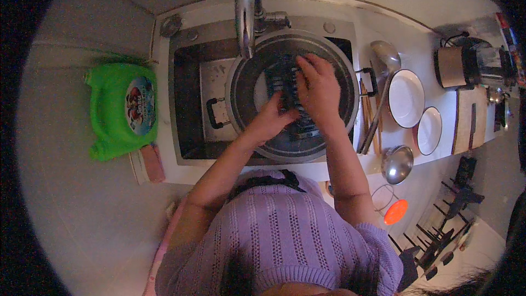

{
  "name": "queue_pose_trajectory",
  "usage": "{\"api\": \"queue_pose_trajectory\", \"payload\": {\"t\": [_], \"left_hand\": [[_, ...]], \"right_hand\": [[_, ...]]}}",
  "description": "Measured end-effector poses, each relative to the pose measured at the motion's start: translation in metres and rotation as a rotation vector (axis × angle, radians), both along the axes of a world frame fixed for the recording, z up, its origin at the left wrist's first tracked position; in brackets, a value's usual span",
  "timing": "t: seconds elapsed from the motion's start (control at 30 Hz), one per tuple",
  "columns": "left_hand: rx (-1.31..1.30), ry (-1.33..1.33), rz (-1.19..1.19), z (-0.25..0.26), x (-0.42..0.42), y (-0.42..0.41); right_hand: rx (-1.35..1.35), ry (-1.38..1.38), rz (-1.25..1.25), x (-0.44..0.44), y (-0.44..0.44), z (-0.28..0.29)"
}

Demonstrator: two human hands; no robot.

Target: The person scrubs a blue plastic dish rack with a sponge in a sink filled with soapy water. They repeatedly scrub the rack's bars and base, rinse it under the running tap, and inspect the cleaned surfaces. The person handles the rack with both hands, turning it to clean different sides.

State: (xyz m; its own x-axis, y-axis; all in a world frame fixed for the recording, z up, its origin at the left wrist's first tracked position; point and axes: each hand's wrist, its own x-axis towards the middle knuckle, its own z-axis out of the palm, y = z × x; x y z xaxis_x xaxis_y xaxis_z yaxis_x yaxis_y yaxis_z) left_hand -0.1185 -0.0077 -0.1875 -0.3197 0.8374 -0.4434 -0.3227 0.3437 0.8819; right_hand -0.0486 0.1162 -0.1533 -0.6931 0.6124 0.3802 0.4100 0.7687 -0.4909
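A large round metal pot (pixel 352 109) with black side handles rests over the sink, below the curved chrome faucet (pixel 245 16). Inside the pot lies a dark, slatted or ribbed object (pixel 306 125) that I cannot identify more closely. My left hand (pixel 273 119) reaches in from the lower left and touches this dark object, thumb and fingers apart. On its right side, my right hand (pixel 316 86) is bent over it with curled fingertips. The hands partly cover the object, and whether either hand grips it is unclear.
Left of the sink (pixel 177 131) stand a green plastic jug (pixel 111 111) and a reddish block (pixel 152 163). Chopsticks (pixel 374 131), a metal ladle (pixel 384 55), two white bowls (pixel 406 98) (pixel 429 130) and a steel bowl (pixel 397 164) lie to the right, before a wooden board (pixel 466 127).
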Motion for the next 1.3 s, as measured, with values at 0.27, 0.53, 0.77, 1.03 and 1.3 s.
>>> {"api": "queue_pose_trajectory", "payload": {"t": [0.27,0.53,0.77,1.03,1.3], "left_hand": [[0.091,-0.211,0.053,-0.01,0.004,0.007],[0.108,-0.228,0.026,-0.013,0.008,0.017],[0.112,-0.162,0.033,-0.007,0.009,0.012],[0.108,-0.205,0.101,0.001,0.006,0.01],[0.004,-0.172,0.071,0.006,0.005,0.009]], "right_hand": [[-0.133,-0.289,-0.019,0.011,0.0,-0.007],[-0.014,-0.39,-0.105,0.008,0.016,-0.021],[-0.02,-0.543,0.027,0.016,0.025,0.006],[-0.163,-0.303,-0.001,0.046,-0.031,0.001],[-0.154,-0.209,0.132,0.079,-0.029,-0.003]]}}
